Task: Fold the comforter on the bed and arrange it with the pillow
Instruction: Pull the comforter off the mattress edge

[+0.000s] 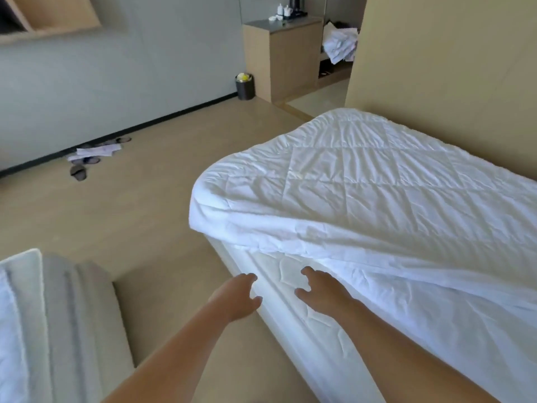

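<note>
Just beyond the hands (322, 292), comforter (363, 187)

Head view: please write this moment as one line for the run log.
stage: before grasp | left hand: open, empty | right hand: open, empty | comforter: on mattress, edge hangs over side, not gripped

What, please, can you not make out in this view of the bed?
1. No pillow shows in the head view; the bed runs off the right edge.
2. The comforter is cut off on its right by that same edge.
3. The items on the cabinet are too small and blurred to name.
4. Whether the left hand and right hand touch the bed is unclear from this angle.
</note>
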`<state>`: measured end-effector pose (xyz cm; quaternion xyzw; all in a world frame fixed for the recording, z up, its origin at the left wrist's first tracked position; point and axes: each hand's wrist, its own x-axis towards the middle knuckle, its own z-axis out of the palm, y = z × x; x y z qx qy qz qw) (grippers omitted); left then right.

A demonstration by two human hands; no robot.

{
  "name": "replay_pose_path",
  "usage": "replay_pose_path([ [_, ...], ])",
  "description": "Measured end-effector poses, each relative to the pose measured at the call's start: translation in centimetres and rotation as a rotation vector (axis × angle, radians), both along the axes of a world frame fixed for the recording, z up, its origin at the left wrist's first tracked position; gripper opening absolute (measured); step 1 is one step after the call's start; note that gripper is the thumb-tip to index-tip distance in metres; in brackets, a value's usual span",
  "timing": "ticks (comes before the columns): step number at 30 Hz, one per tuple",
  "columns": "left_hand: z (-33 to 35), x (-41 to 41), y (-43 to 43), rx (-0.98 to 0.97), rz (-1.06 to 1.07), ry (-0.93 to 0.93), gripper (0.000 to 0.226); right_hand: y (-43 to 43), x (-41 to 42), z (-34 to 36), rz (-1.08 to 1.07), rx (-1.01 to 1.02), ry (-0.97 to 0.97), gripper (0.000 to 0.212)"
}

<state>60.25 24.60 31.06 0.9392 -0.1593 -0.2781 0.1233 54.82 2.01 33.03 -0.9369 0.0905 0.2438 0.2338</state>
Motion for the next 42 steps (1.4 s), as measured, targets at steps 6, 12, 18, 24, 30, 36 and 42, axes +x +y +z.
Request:
replay_pose_path([
  [6,0.4,6.3,12.2,0.038,0.145,-0.001,0.067,10.7,9.5,-0.6,0.09,0.014,0.045,0.059],
  [12,-0.9,13.6,16.6,-0.006,0.21,0.028,0.062,14.6,17.2,-4.1,0.129,0.002,0.072,0.058],
  [18,-6.5,24.5,16.2,-0.038,0.184,0.155,0.062,16.0,26.1,-11.9,-0.099,0.196,0.175,0.054],
  [24,-14.6,34.7,15.7,-0.293,0.63,0.445,0.058,18.2,34.1,-20.2,-0.794,0.651,0.454,0.038],
  [30,-20.8,40.2,15.9,-0.511,1.117,0.749,0.054,20.8,37.3,-24.4,-1.36,1.01,0.607,0.035],
  [36,-26.7,44.8,15.6,-0.658,1.356,1.168,0.046,25.6,41.9,-28.4,-1.961,1.286,0.409,0.052],
  [42,-28.8,50.0,15.2,-0.862,1.494,1.299,0.06,29.4,45.4,-29.4,-2.178,1.335,0.013,0.061],
])
